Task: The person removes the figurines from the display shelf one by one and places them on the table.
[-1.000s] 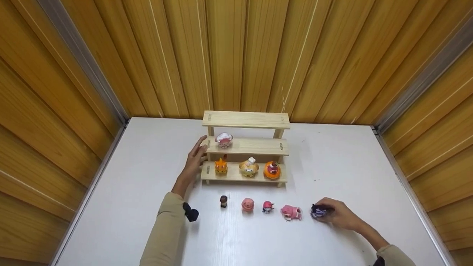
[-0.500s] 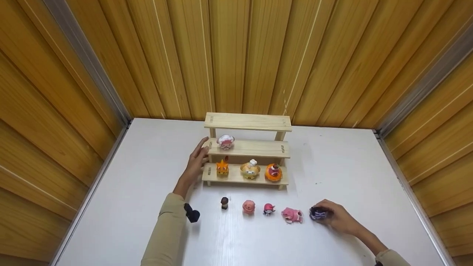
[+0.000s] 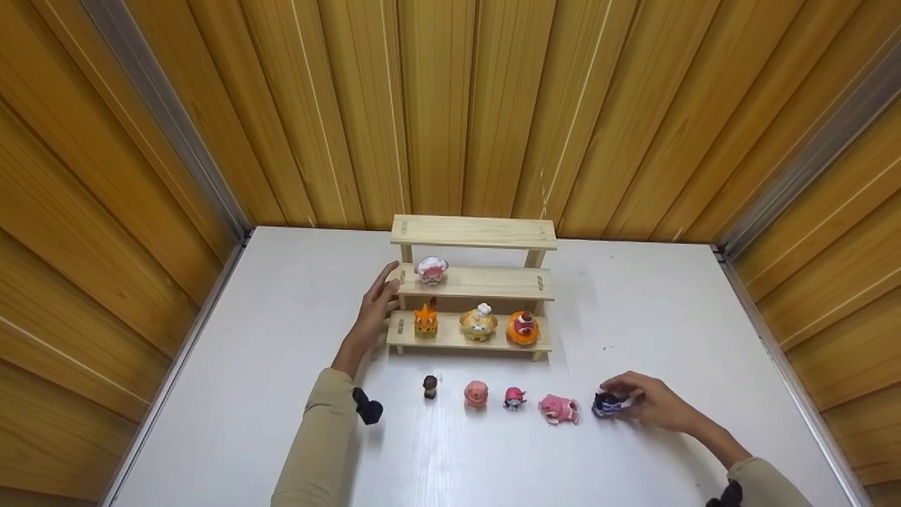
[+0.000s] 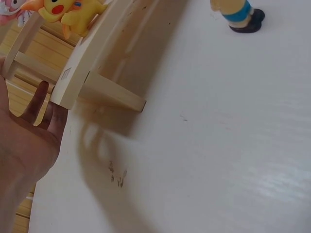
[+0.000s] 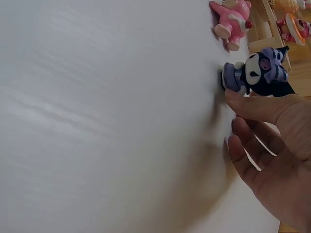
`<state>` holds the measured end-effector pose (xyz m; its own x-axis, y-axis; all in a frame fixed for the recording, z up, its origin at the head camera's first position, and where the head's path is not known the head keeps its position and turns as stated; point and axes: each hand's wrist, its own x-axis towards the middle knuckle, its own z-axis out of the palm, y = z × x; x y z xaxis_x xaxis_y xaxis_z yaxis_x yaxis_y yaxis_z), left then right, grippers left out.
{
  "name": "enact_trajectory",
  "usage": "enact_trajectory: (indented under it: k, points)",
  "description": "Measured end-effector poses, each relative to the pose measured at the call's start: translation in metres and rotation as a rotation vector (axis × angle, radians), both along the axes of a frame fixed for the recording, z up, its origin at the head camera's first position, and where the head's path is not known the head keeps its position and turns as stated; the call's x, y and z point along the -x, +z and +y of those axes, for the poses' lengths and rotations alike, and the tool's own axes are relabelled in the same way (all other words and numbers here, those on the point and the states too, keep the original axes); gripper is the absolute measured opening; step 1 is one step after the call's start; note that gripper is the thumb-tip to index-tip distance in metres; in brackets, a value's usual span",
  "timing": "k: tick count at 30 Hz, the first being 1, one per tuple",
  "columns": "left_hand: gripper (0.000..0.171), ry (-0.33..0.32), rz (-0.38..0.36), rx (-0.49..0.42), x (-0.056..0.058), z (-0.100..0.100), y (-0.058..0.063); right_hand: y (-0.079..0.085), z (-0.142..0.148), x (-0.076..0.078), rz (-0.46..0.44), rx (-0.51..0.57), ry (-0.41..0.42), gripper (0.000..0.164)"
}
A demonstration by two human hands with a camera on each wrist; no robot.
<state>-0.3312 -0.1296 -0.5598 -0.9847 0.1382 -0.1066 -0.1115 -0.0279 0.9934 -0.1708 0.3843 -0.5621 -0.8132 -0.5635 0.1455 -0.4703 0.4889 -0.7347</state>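
Note:
My left hand point(image 3: 374, 310) rests against the left end of a three-tier wooden display stand point(image 3: 486, 282), its fingers fairly straight. In the left wrist view, fingertips pass behind the lowest board's end. My right hand point(image 3: 654, 403) pinches a dark figurine with a purple bow point(image 5: 255, 73), which stands upright on the table. The thumb touches it low down; the index finger is mostly hidden behind it in the right wrist view. Left of it lies a pink figurine point(image 3: 559, 408). Further left stand a red-capped figurine point(image 3: 514, 398), a round pink figurine point(image 3: 476, 395) and a small brown-haired figurine point(image 3: 430, 386).
A white-topped pink figurine point(image 3: 431, 270) sits on the middle tier. The bottom tier bears an orange spiky figurine point(image 3: 425, 322), a yellow figurine with a white top point(image 3: 479, 323) and an orange ring-shaped figurine point(image 3: 523, 328). Wood-patterned walls point(image 3: 436, 105) enclose the white table point(image 3: 281, 282).
The dark figurine has been turned slightly, and its purple bow shows more plainly. My right-hand fingers have spread a little around it. The left hand stays at the stand, while the head view shifted slightly.

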Motion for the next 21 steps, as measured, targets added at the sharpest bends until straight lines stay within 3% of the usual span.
enact_trajectory:
  k: [9, 21]
  points:
    - [0.052, -0.009, 0.033, -0.009, -0.002, -0.004, -0.001, 0.03, 0.003, 0.025, -0.036, -0.094, -0.03, 0.033]
    - [0.054, -0.032, -0.003, -0.042, 0.001, -0.002, 0.003, 0.066, -0.034, 0.071, -0.065, -0.163, -0.053, 0.03]
